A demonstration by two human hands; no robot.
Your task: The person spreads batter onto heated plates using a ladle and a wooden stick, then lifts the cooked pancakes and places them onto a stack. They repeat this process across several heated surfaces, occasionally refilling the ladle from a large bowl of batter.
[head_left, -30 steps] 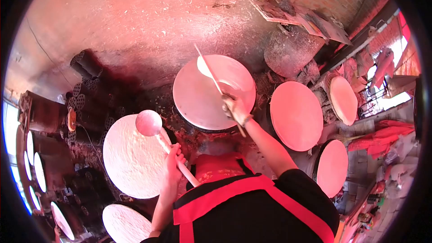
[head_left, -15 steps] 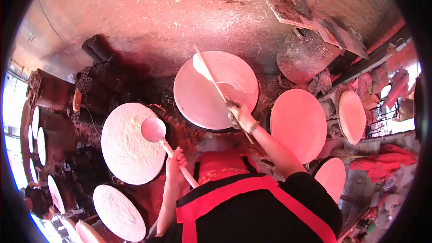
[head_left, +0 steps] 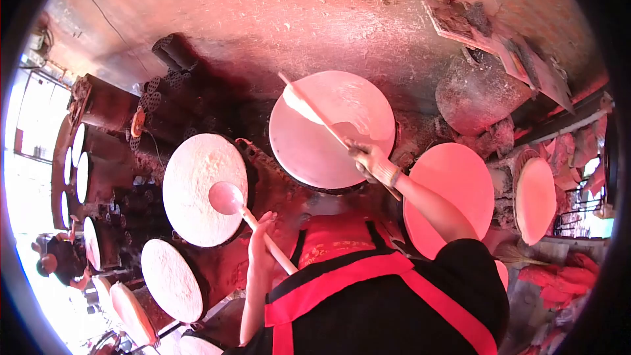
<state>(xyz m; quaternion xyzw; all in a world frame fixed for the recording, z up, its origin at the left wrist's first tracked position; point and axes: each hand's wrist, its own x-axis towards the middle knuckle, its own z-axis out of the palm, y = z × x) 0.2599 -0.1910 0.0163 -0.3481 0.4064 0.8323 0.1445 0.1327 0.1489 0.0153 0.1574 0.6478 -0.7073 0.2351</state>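
My left hand (head_left: 261, 242) is closed round the long pale handle of a ladle (head_left: 227, 198). The ladle's round bowl overlaps the right edge of the left griddle (head_left: 190, 190), which has a white, rough-textured layer on it. In my right hand (head_left: 374, 163), which seems gloved, is a long thin wooden stick (head_left: 315, 115). It crosses diagonally over the middle round griddle (head_left: 296, 151). A bright white patch (head_left: 301, 104), possibly a blade or batter, shows along the stick's far part. A wet-looking smear curves over the griddle's upper right.
On the right are a smooth round griddle (head_left: 453, 184) and a smaller disc (head_left: 535, 201). Another white-covered disc (head_left: 172, 281) stands lower left, beside dark perforated cylinders. A worn board (head_left: 499, 46) juts from the back wall. Another person (head_left: 62, 263) is at far left.
The view has shifted, so most of the scene sits further right. The stick and my right hand have swung slightly over the middle griddle. Both hands keep their hold.
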